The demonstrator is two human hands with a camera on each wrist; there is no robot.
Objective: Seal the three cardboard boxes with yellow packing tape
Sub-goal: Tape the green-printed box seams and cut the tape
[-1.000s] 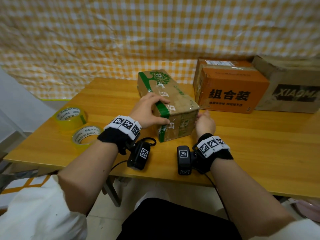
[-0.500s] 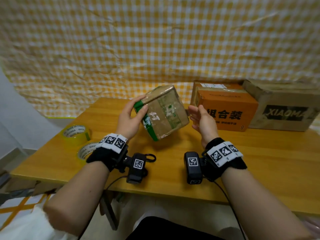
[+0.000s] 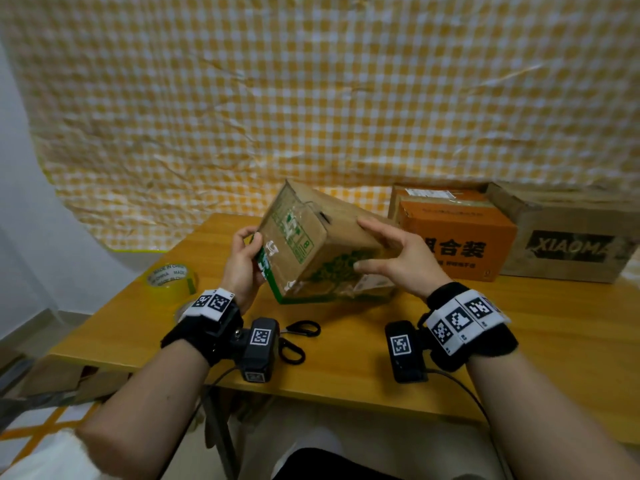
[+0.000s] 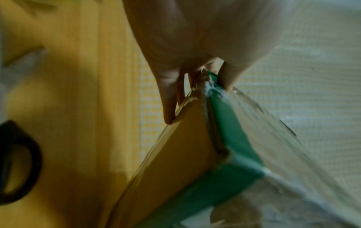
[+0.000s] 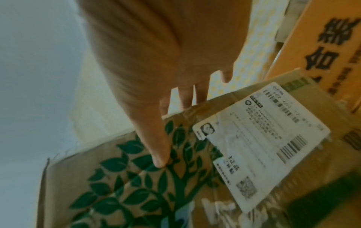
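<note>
Our left hand [image 3: 242,265] pinches the near corner of the box [image 3: 311,251], thumb on one face and fingers on the other, while our right hand [image 3: 398,261] lies spread over its far side, thumb on the printed tree and fingers over the upper edge. The box hangs tilted above the desk [image 3: 346,348], clear of it as far as we can tell. The tape [image 3: 169,280] sits left of the box, the scissors [image 3: 294,337] just in front of it, the orange box [image 3: 457,233] and brown box [image 3: 568,240] to its right.

We judge the corner pinch thin: the glossy film there could let the box slip or swing down onto the scissors. Turning it further might bump the orange box.

We cannot see which flaps are open. A second roll near our left wrist is mostly hidden, and the left wrist view is dim
</note>
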